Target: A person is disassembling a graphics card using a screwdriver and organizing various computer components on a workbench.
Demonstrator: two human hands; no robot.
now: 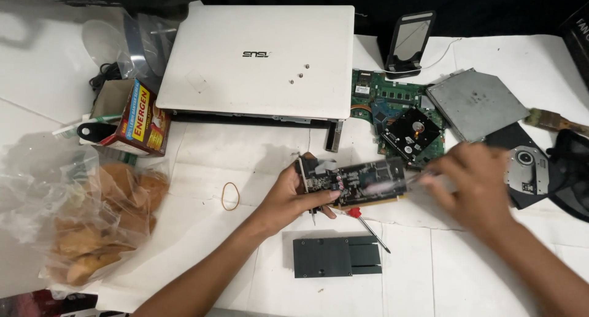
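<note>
My left hand [288, 197] grips the left end of a black expansion card [362, 181] with a gold edge connector and holds it just above the white table cover. My right hand [475, 182] is blurred by motion at the card's right end. It is closed on a thin pale tool [392, 183] whose tip lies across the card's face; what kind of tool it is cannot be made out. Under the card lies a red-handled screwdriver [367, 224]. A black finned heatsink block [337, 257] sits in front of it.
A closed white laptop [264, 53] lies at the back. To its right are a green motherboard [368, 93], a hard drive [411, 134], a grey optical drive [475, 102] and a phone stand [410, 44]. At left sit a small carton [138, 117], a bag of baked goods [92, 219] and a rubber band [230, 196].
</note>
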